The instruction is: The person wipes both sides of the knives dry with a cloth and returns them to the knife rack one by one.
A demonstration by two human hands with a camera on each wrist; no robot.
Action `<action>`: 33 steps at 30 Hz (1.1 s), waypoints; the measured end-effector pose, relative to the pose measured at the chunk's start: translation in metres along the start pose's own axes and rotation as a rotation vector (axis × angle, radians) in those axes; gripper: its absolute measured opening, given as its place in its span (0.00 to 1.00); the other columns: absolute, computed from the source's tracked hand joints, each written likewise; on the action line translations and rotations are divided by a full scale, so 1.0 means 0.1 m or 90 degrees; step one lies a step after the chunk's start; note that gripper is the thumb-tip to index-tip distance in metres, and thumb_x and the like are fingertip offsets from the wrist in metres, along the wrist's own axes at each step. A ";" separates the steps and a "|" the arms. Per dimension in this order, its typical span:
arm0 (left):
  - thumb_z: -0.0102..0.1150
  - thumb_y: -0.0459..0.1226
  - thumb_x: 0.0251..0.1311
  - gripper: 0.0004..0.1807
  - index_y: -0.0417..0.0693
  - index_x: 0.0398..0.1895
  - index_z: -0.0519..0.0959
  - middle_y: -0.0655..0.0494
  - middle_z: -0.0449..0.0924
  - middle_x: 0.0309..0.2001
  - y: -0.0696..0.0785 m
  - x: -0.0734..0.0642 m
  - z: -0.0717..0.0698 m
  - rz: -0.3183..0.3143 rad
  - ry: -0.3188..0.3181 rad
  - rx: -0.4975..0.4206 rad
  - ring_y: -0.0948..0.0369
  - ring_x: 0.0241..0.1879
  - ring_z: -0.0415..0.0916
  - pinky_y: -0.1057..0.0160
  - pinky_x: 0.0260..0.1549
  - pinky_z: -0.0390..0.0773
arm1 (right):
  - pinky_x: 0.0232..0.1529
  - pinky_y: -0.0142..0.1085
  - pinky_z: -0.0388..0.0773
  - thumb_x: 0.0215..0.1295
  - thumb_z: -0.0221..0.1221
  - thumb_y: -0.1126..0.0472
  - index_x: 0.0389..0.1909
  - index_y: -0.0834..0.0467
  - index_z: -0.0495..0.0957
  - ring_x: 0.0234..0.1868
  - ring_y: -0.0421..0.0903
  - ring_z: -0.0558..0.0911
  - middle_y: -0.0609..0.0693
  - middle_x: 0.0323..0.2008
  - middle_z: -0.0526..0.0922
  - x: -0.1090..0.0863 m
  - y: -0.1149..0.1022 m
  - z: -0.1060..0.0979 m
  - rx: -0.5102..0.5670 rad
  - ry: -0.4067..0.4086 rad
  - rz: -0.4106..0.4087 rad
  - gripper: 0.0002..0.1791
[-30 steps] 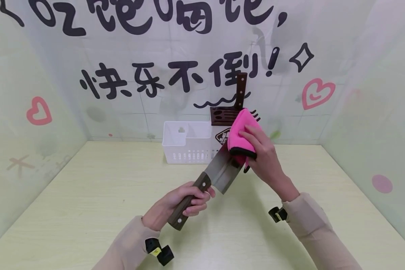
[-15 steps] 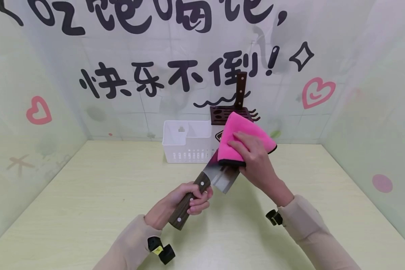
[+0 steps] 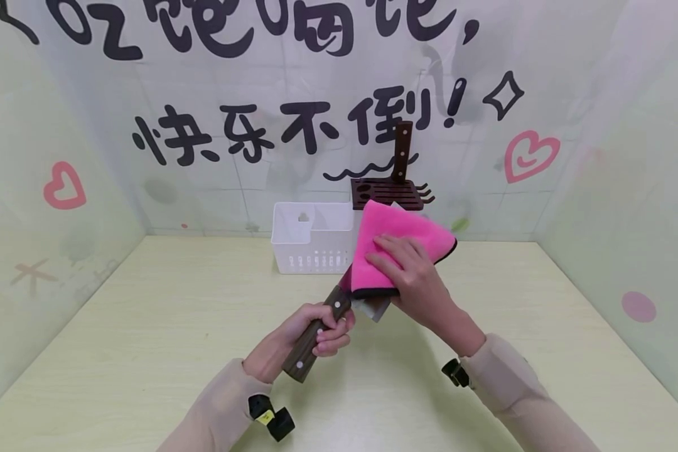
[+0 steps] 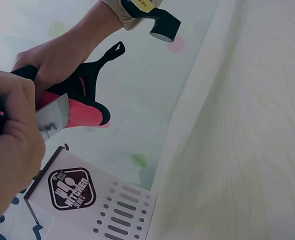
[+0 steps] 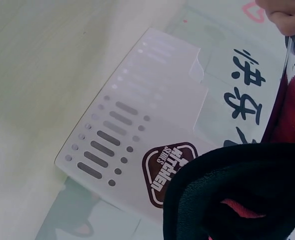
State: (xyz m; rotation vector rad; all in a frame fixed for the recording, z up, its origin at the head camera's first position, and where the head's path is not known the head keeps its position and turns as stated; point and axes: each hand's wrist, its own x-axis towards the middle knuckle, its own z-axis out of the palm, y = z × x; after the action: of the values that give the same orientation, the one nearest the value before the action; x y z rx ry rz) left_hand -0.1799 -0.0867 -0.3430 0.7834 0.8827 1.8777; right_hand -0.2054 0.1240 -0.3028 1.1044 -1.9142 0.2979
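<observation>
A cleaver is held out in front of me, its blade (image 3: 375,309) tilted up and to the right. My left hand (image 3: 294,336) grips its dark wooden handle (image 3: 297,363). Draped over most of the blade is a pink cloth (image 3: 375,229) with black edging, which my right hand (image 3: 420,279) holds pinched around the blade, fingers on top. In the left wrist view, bare blade (image 4: 53,117) shows beside the cloth's pink side (image 4: 82,114). Black edging (image 5: 187,180) fills the lower right of the right wrist view. My right thumb is hidden behind the cloth in the head view.
Behind the hands, a white perforated knife holder (image 3: 313,248) stands near the back wall. Its brown slotted top (image 3: 367,193) carries another brown-handled knife (image 3: 403,150) and side hooks. The pale wooden table (image 3: 147,339) is enclosed by printed walls.
My right hand has moved the cloth down and left along the blade towards the handle, so less of the blade shows. The left hand and cleaver have stayed nearly still.
</observation>
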 end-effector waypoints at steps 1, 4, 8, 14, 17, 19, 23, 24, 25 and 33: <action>0.24 0.27 0.47 0.14 0.42 0.34 0.62 0.65 0.58 0.13 0.00 0.00 0.00 0.002 -0.002 0.001 0.72 0.13 0.63 0.79 0.11 0.62 | 0.51 0.49 0.68 0.33 0.72 0.68 0.40 0.61 0.77 0.49 0.57 0.74 0.62 0.45 0.76 0.00 -0.01 0.00 -0.002 -0.004 -0.006 0.26; 0.24 0.27 0.48 0.14 0.42 0.33 0.63 0.65 0.58 0.13 0.00 0.00 -0.01 0.006 -0.007 -0.002 0.72 0.13 0.63 0.79 0.11 0.62 | 0.51 0.49 0.69 0.33 0.73 0.65 0.41 0.61 0.77 0.50 0.57 0.74 0.62 0.46 0.76 0.00 -0.06 0.00 -0.012 -0.019 -0.026 0.27; 0.24 0.27 0.47 0.14 0.42 0.33 0.63 0.65 0.57 0.13 0.00 0.01 -0.03 0.012 -0.015 -0.009 0.72 0.13 0.62 0.79 0.11 0.61 | 0.51 0.48 0.69 0.33 0.73 0.62 0.42 0.61 0.77 0.51 0.56 0.73 0.61 0.47 0.76 0.00 -0.12 0.00 -0.026 -0.039 -0.048 0.29; 0.24 0.26 0.45 0.20 0.45 0.41 0.62 0.64 0.57 0.12 0.00 0.01 -0.04 0.027 -0.014 -0.015 0.72 0.13 0.62 0.78 0.10 0.58 | 0.51 0.46 0.70 0.28 0.73 0.66 0.43 0.60 0.77 0.51 0.55 0.74 0.60 0.47 0.76 0.00 -0.18 0.00 -0.024 -0.046 -0.080 0.32; 0.24 0.26 0.45 0.19 0.46 0.40 0.62 0.65 0.57 0.11 0.00 -0.01 -0.04 0.027 -0.007 -0.018 0.72 0.13 0.62 0.78 0.09 0.57 | 0.50 0.45 0.70 0.28 0.72 0.67 0.44 0.60 0.77 0.51 0.55 0.74 0.60 0.46 0.76 -0.01 -0.19 -0.01 -0.024 -0.046 -0.096 0.32; 0.24 0.27 0.44 0.17 0.46 0.37 0.61 0.65 0.57 0.11 0.00 -0.01 -0.04 0.027 -0.006 -0.014 0.72 0.12 0.62 0.78 0.09 0.57 | 0.51 0.45 0.70 0.28 0.72 0.67 0.44 0.60 0.77 0.51 0.55 0.74 0.60 0.47 0.76 -0.02 -0.19 -0.02 -0.026 -0.050 -0.103 0.32; 0.24 0.27 0.45 0.17 0.48 0.40 0.56 0.64 0.57 0.11 0.01 -0.02 -0.06 0.035 -0.015 -0.018 0.72 0.12 0.62 0.78 0.09 0.57 | 0.51 0.46 0.69 0.29 0.72 0.66 0.45 0.60 0.77 0.50 0.55 0.74 0.60 0.47 0.76 -0.06 -0.19 -0.04 -0.036 -0.062 -0.123 0.32; 0.24 0.27 0.45 0.18 0.49 0.41 0.55 0.64 0.57 0.11 0.01 -0.02 -0.06 0.038 -0.019 -0.021 0.72 0.12 0.62 0.78 0.09 0.57 | 0.51 0.45 0.69 0.30 0.72 0.66 0.45 0.60 0.77 0.50 0.55 0.74 0.60 0.48 0.76 -0.07 -0.19 -0.05 -0.038 -0.064 -0.130 0.32; 0.24 0.27 0.45 0.17 0.48 0.40 0.54 0.64 0.57 0.11 0.01 -0.02 -0.07 0.039 -0.020 -0.024 0.72 0.12 0.62 0.78 0.09 0.58 | 0.51 0.46 0.69 0.30 0.72 0.67 0.45 0.60 0.77 0.50 0.55 0.74 0.60 0.48 0.76 -0.08 -0.19 -0.05 -0.041 -0.066 -0.137 0.31; 0.23 0.28 0.47 0.12 0.42 0.31 0.61 0.63 0.55 0.12 0.04 -0.04 -0.07 0.035 -0.022 -0.047 0.72 0.12 0.63 0.80 0.10 0.63 | 0.51 0.45 0.69 0.36 0.67 0.69 0.47 0.59 0.76 0.51 0.54 0.74 0.60 0.49 0.75 -0.18 -0.16 -0.07 -0.049 -0.080 -0.171 0.29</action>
State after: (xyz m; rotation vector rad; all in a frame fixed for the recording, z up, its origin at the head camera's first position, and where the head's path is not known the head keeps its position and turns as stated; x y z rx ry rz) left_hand -0.1858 -0.0937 -0.3439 0.7995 0.7732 1.9276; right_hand -0.1853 0.1292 -0.3163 1.3369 -1.8402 0.0059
